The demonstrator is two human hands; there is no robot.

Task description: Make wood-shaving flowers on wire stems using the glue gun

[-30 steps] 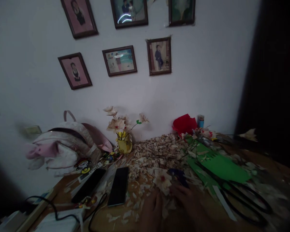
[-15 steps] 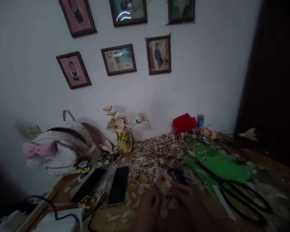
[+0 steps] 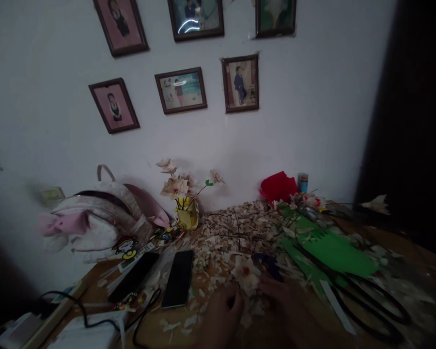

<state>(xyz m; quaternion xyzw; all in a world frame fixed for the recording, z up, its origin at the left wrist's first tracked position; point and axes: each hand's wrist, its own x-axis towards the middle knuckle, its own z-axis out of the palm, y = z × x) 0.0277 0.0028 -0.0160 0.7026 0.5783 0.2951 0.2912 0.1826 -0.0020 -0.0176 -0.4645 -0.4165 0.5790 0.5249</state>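
On the near middle of the brown wooden counter (image 3: pixel 152 335), I have two bare hands at a cream, thin-petalled flower with a red centre (image 3: pixel 246 272), which lies in front of a broad heap of pale, dry-looking scraps (image 3: pixel 218 235). The left hand (image 3: pixel 225 308) is just near of the flower and to its left, fingers curled in with the thumb bent beside them; that grip looks nearly closed, but I cannot tell whether a stem is inside it. The right hand (image 3: pixel 276 291) comes in from the near right, fingertips by the flower's right-hand petals; it is too dark for me to tell how far that grip is open or what it has hold of. Just beyond those fingers I see a dark blue object (image 3: pixel 269 265), its shape lost in shadow. Farther right are a bright green sheet (image 3: pixel 343 249) and large black-handled scissors (image 3: pixel 333 275), partly over the sheet. To the left I get a flat black phone (image 3: pixel 178 278). At the far side, a yellow container (image 3: pixel 187 217) holds more cream flowers (image 3: pixel 175 186) near the white wall (image 3: pixel 232 145).
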